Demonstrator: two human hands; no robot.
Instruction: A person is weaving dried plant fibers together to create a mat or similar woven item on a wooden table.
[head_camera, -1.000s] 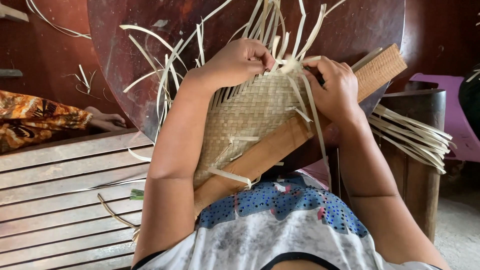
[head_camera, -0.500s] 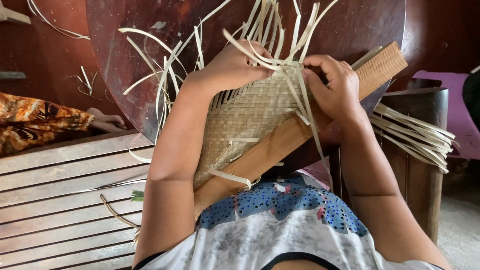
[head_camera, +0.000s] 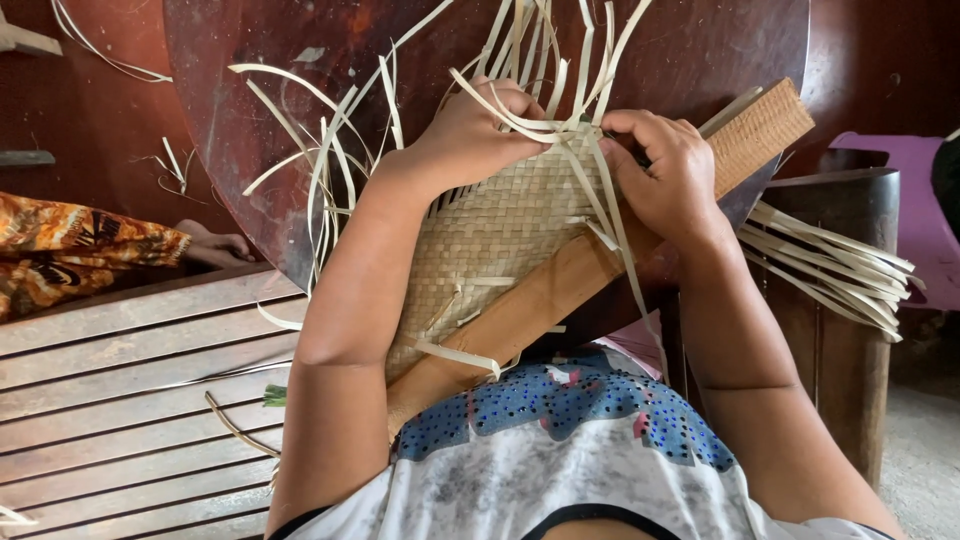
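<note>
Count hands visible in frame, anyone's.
3. Left hand on the woven mat, right hand pinching strips, another person's hand far left. Others may be hidden.

A home weaving spot: loose pale strips (head_camera: 330, 170) litter the dark round table (head_camera: 700, 50) and slatted wooden platform (head_camera: 130, 400).

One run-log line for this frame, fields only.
left hand: pressing woven mat | right hand: pinching loose strips | mat: on wooden board | spare strip bundle: right
</note>
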